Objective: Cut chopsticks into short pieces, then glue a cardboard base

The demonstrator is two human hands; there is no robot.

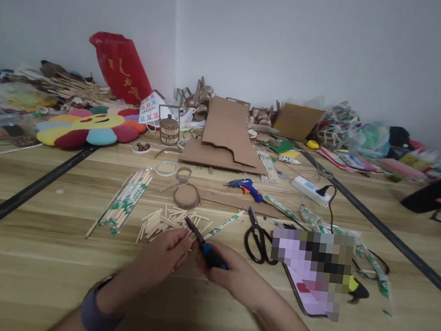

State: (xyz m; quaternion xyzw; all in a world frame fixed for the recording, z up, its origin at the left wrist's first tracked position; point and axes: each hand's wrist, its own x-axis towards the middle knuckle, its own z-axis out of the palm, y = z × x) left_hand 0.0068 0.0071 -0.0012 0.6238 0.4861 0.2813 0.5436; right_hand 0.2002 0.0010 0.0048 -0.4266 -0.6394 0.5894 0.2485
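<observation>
My right hand [228, 272] is wrapped around the blue and black handle of what looks like a utility knife [210, 254]. Its dark, narrow blade points up and left, past the fingertips of my left hand [166, 252]. Those fingers are pinched together; whatever they grip is too small to make out. Just beyond both hands lies a loose heap of short cut wooden sticks [154, 224]. A paper-wrapped chopstick [226, 223] slants away from the heap. Behind it sits a round cardboard piece with a woven-looking rim [186, 196].
Wrapped chopsticks [129, 200] lie to the left. Black scissors [259, 241], a phone [306, 287], a blue glue gun [246, 187] and a power strip [310, 190] with a cord are on the right. Cardboard sheets [228, 129] and a small lidded basket [169, 129] stand behind.
</observation>
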